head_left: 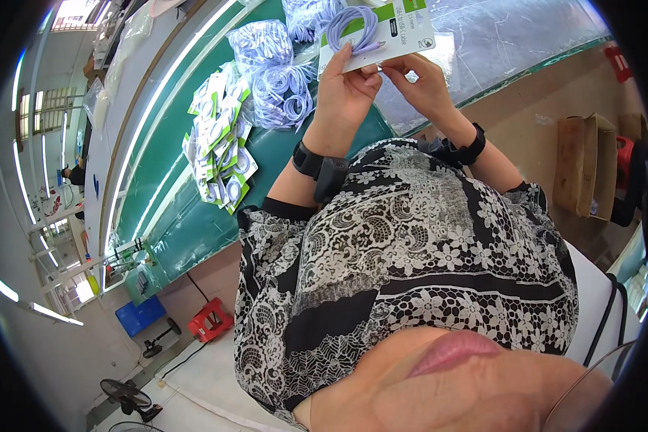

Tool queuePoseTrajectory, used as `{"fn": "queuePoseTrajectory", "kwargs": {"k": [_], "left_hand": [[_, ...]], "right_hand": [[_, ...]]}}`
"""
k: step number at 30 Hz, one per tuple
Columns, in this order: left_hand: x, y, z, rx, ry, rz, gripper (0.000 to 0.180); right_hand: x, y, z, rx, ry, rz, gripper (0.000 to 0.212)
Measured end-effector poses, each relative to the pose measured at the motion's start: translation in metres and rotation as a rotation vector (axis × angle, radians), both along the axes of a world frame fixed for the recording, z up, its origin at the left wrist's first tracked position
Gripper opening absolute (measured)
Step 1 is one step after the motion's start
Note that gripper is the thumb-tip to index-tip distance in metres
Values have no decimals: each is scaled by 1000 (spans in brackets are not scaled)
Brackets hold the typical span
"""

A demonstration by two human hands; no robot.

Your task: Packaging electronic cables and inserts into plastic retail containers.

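Observation:
A lilac cable point(351, 29), wound into a coil, lies against a white and green packaging card point(403, 45) at the top of the view. My left hand point(347, 85) grips the card's lower left corner, thumb in front beside the coil and the other fingers curled below. Just to the right, my right hand point(423, 88) is at the card's lower edge with thumb and forefinger pinched together. Whatever sits in that pinch is too small to make out. The fingers behind the card are hidden.
Left of my hands, clear bags of coiled lilac cables point(277, 86) lie on the green table point(180, 223). Beside them is a heap of carded cables point(222, 144). A cardboard box point(587, 167) stands at the right, below table level. Red stools point(210, 320) and a fan point(126, 394) are lower left.

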State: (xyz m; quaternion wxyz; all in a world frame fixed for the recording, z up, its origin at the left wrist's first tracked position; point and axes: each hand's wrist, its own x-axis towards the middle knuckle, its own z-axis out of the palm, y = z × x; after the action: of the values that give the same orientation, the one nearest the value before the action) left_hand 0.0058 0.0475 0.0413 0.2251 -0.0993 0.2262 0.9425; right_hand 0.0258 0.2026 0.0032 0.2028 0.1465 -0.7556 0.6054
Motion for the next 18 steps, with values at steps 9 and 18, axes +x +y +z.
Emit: {"fn": "queuePoseTrajectory", "kwargs": {"k": [9,18], "left_hand": [[0,1,-7,-15,25,-21,24],[1,-9,16,417,-88,-50,22]], "right_hand": [[-2,-2,-1,5,41,-26,15],[9,1,34,37,209,-37,9]]}}
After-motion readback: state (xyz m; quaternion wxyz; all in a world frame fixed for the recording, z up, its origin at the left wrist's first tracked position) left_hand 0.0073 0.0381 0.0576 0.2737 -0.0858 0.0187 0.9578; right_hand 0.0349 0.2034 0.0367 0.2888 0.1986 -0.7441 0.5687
